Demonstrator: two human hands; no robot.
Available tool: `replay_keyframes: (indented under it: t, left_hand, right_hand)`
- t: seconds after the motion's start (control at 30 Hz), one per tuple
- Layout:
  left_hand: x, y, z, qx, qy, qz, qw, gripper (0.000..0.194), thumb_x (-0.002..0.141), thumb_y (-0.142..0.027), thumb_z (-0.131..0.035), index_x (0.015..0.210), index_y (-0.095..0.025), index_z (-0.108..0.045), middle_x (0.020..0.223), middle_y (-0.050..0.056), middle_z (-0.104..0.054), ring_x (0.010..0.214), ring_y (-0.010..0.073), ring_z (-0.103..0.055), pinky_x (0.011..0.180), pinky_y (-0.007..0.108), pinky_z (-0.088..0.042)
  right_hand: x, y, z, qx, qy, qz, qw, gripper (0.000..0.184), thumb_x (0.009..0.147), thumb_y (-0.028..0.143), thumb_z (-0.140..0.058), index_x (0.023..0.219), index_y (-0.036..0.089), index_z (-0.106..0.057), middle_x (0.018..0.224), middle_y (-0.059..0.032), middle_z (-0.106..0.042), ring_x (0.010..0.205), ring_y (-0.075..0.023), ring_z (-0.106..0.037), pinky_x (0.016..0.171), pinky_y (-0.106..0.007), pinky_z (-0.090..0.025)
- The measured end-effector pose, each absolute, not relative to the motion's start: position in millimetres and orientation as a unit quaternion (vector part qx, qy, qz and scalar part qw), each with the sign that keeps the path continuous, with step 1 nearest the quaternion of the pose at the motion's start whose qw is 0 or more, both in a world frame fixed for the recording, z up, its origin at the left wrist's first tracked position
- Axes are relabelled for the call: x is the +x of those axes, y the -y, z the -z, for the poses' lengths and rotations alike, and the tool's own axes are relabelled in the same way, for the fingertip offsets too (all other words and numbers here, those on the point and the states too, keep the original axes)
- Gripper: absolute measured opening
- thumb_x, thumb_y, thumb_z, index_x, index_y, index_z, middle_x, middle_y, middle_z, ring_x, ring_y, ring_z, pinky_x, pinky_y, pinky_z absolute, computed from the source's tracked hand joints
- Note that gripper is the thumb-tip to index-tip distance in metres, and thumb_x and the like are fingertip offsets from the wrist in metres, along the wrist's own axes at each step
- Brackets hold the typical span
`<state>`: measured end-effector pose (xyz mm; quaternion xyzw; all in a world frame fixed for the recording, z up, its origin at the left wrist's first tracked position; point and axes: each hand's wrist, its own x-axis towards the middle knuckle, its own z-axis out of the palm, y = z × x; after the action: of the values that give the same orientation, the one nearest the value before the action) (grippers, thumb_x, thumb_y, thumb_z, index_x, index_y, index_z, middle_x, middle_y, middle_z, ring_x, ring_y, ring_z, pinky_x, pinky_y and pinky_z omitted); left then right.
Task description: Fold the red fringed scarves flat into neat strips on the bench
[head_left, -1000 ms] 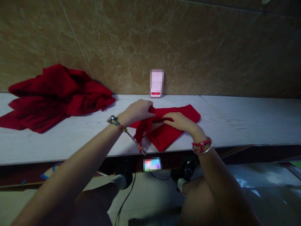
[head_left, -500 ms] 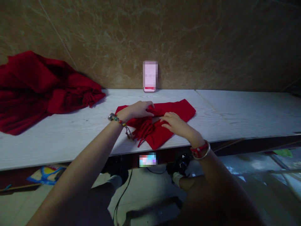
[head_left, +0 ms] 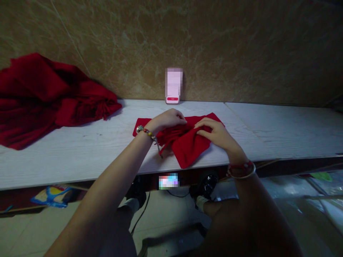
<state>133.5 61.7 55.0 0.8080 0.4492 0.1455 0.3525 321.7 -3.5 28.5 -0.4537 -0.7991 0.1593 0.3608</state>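
Observation:
A red fringed scarf lies partly folded on the white wood-grain surface, with its fringe bunched near the middle. My left hand rests over its upper layer, the fingers curled closed on the cloth. On the other side, my right hand pinches a fold of the scarf between thumb and fingers and holds it slightly raised. The left forearm hides part of the scarf's left end.
Another red fringed cloth lies heaped at the left. A phone leans against the brown marbled wall. The white surface's front edge runs above my legs, with a blue-edged package below at left.
My right hand has closed on the scarf's lower flap and lifted it towards the upper layer. My left hand has moved right, its fingers curling in. The gap between the layers is covered.

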Motion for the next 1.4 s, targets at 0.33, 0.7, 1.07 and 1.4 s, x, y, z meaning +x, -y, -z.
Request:
replay_keyframes:
  t: [0.33, 0.7, 1.07, 1.4]
  left_hand:
    - [132.7, -56.2, -42.3, 0.761, -0.372, -0.074, 0.526, 0.05, 0.064, -0.037, -0.068, 0.107, -0.013, -0.06, 0.111, 0.011, -0.065, 0.101, 0.0231, -0.058, 0.086, 0.031, -0.044]
    - [132.5, -67.0, -25.9, 0.807, -0.499, -0.08, 0.307, 0.038, 0.071, -0.02, -0.058, 0.109, -0.014, -0.059, 0.106, 0.009, -0.064, 0.094, 0.0219, -0.06, 0.081, 0.03, -0.046]
    - [138.5, -48.2, -34.8, 0.923, -0.376, -0.002, 0.078, 0.033, 0.081, -0.01, -0.042, 0.111, -0.014, -0.055, 0.103, 0.012, -0.065, 0.092, 0.0194, -0.06, 0.078, 0.028, -0.043]
    - [151.0, -21.7, -53.2, 0.87, -0.479, 0.015, 0.117, 0.056, 0.076, -0.039, -0.055, 0.122, -0.009, -0.046, 0.104, 0.018, -0.064, 0.092, 0.0296, -0.061, 0.072, 0.033, -0.045]
  right_hand:
    - [304.0, -18.3, -11.6, -0.519, 0.72, -0.153, 0.435, 0.009, 0.068, 0.011, -0.063, 0.071, 0.02, -0.064, 0.077, -0.0003, -0.066, 0.079, -0.0168, -0.061, 0.077, -0.034, -0.047]
    - [301.8, -22.3, -26.4, -0.57, 0.694, -0.028, 0.439, 0.012, 0.073, 0.009, -0.059, 0.07, 0.02, -0.062, 0.079, -0.0013, -0.063, 0.082, -0.0173, -0.059, 0.081, -0.036, -0.046]
    - [320.6, 14.0, -22.8, -0.565, 0.792, -0.071, 0.218, 0.056, 0.067, 0.016, -0.07, 0.122, 0.019, -0.056, 0.12, -0.0097, -0.057, 0.112, -0.0248, -0.053, 0.097, -0.042, -0.043]
    - [316.3, -7.8, -6.7, -0.572, 0.774, -0.017, 0.271, 0.031, 0.076, 0.004, -0.051, 0.095, 0.022, -0.068, 0.1, -0.0033, -0.071, 0.097, -0.0211, -0.062, 0.096, -0.044, -0.04]
